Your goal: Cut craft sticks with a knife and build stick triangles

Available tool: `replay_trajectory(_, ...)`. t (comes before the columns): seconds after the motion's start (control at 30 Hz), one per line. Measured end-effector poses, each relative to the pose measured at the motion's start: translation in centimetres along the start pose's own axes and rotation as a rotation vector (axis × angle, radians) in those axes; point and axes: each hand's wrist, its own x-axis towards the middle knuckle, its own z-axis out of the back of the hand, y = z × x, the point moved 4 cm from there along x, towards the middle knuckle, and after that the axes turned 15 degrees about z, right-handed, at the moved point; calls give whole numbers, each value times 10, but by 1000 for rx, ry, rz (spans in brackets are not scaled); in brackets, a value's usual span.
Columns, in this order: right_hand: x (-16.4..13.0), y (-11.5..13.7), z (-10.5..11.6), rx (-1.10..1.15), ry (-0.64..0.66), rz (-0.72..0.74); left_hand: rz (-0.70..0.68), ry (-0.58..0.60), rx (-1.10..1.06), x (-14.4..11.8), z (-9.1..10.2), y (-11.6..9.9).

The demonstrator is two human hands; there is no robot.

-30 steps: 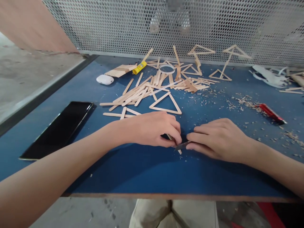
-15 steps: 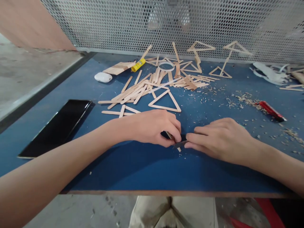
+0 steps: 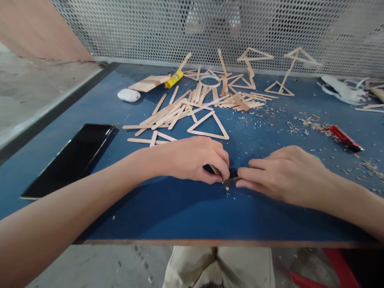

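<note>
Wooden stick (image 3: 213,168) pinned by left hand (image 3: 192,158), no legible writing

Wooden stick (image 3: 213,169) almost wholly hidden under my left hand (image 3: 195,158); only a short piece shows between the fingers. Blade (image 3: 230,182): just the dark tip shows, the rest covered by my right hand (image 3: 285,174). Both forearms cut off by picture edges. Shapes behind the mesh screen (image 3: 210,28) too blurred to identify.
</note>
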Motion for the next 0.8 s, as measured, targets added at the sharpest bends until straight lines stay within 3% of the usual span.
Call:
replay_trajectory(0.23, -5, -2, 0, 16, 36, 23, 10, 3, -20, -1, 1, -2)
replay_trajectory(0.4, -12, -18, 0, 66, 65, 100, 12, -23, -42, -1, 3, -1)
replay_trajectory(0.57, -12, -33, -6, 68, -14, 142, 4, -17, -31, -1, 0, 0)
replay_trajectory(0.8, 3, -16, -6, 38, -125, 151, 7, 14, 7, 0, -3, 1)
